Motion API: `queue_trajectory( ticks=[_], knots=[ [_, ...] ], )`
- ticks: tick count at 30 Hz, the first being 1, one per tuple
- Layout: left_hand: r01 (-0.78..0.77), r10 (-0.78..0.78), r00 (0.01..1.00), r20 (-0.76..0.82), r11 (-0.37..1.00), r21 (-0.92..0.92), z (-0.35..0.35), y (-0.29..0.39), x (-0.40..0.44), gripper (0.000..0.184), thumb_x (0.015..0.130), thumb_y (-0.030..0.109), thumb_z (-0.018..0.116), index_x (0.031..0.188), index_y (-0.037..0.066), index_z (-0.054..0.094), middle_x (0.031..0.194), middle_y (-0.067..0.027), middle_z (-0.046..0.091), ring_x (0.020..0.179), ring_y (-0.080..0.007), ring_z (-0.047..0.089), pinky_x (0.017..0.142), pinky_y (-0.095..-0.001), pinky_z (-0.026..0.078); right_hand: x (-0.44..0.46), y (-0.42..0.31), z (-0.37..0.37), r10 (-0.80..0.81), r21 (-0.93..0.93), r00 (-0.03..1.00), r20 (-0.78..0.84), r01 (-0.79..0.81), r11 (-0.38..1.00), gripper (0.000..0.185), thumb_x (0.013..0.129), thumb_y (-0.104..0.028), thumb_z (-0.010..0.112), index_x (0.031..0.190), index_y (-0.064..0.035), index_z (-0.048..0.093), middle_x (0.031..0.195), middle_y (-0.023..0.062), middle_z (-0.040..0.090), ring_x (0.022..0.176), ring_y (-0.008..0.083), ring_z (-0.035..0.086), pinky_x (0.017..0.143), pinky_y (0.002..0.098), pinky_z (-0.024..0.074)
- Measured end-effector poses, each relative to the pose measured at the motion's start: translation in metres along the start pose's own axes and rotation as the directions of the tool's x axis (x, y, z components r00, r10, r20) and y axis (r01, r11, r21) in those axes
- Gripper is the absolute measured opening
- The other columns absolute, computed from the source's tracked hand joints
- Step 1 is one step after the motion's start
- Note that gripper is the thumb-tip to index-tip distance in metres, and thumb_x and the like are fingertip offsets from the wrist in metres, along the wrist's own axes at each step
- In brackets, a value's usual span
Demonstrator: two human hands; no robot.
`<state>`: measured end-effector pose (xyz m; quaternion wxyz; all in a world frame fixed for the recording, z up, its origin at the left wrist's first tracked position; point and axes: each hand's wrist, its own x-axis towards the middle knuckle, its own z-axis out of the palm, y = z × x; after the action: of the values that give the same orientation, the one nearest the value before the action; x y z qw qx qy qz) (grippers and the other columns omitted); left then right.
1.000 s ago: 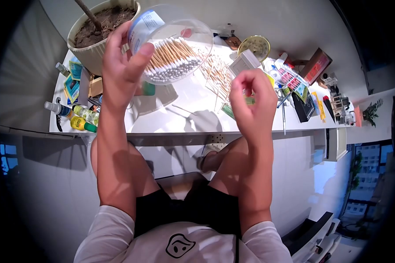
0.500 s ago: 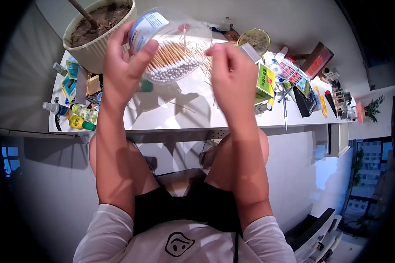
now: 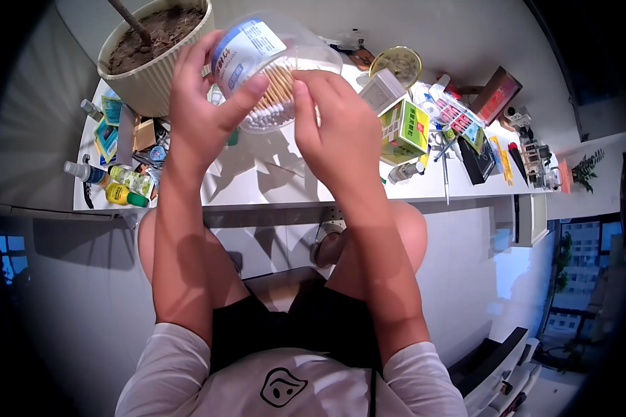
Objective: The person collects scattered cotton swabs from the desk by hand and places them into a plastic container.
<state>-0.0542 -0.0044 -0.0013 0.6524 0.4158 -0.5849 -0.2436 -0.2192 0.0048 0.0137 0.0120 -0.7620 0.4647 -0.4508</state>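
A clear round plastic tub with a blue and white label is held up, tilted, above the white table. My left hand grips its left side, thumb across the front. Inside lie many cotton swabs with wooden sticks and white tips. My right hand is at the front of the tub, its thumb and index finger pinched close to the swab sticks. Whatever sits between those fingertips, if anything, is hidden, and so is part of the swab bundle behind the hand.
On the left stands a ribbed plant pot above several small bottles. To the right are a green and yellow box, a small bottle, a black box and a red-fronted box. The white table's front edge lies before my knees.
My right hand has moved left from the tub's right edge to its front. The tub has turned, so more of its label faces me and fewer swabs show.
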Motion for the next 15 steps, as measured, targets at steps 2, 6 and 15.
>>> queue_trajectory(
  ticks=[2, 6, 15],
  knots=[
    [-0.004, 0.005, 1.0, 0.014, 1.0, -0.021, 0.002, 0.0, 0.0, 0.067, 0.07, 0.035, 0.079, 0.117, -0.003, 0.051, 0.109, -0.0111, 0.048, 0.101, -0.0207, 0.054, 0.085, -0.0331, 0.047, 0.002, 0.0, 0.008, 0.011, -0.025, 1.0, 0.015, -0.011, 1.0, 0.02, 0.087, -0.021, 0.052, 0.085, -0.0059, 0.064, 0.081, 0.0115, 0.063, 0.067, 0.0314, 0.062, 0.057, 0.0402, 0.0497],
    [-0.026, 0.026, 1.0, 0.015, 0.999, 0.027, 0.002, 0.001, -0.001, 0.067, 0.069, 0.035, 0.079, 0.117, -0.003, 0.051, 0.109, -0.0109, 0.048, 0.101, -0.0205, 0.054, 0.084, -0.033, 0.047, 0.01, -0.007, 0.009, 0.14, -0.134, 0.981, 0.135, -0.121, 0.983, 0.022, 0.087, -0.022, 0.051, 0.086, -0.0052, 0.065, 0.083, 0.0141, 0.064, 0.068, 0.0329, 0.062, 0.06, 0.0417, 0.0499],
    [-0.003, 0.003, 1.0, -0.001, 0.996, -0.093, 0.0, -0.001, -0.001, 0.067, 0.071, 0.031, 0.079, 0.119, -0.005, 0.049, 0.111, -0.0117, 0.048, 0.103, -0.0207, 0.054, 0.086, -0.0328, 0.046, 0.013, -0.003, 0.003, -0.088, -0.07, 0.993, -0.081, 0.082, 0.994, 0.011, 0.078, -0.011, 0.057, 0.086, -0.0055, 0.061, 0.088, 0.0071, 0.063, 0.073, 0.0293, 0.062, 0.061, 0.0389, 0.0493]
  ],
)
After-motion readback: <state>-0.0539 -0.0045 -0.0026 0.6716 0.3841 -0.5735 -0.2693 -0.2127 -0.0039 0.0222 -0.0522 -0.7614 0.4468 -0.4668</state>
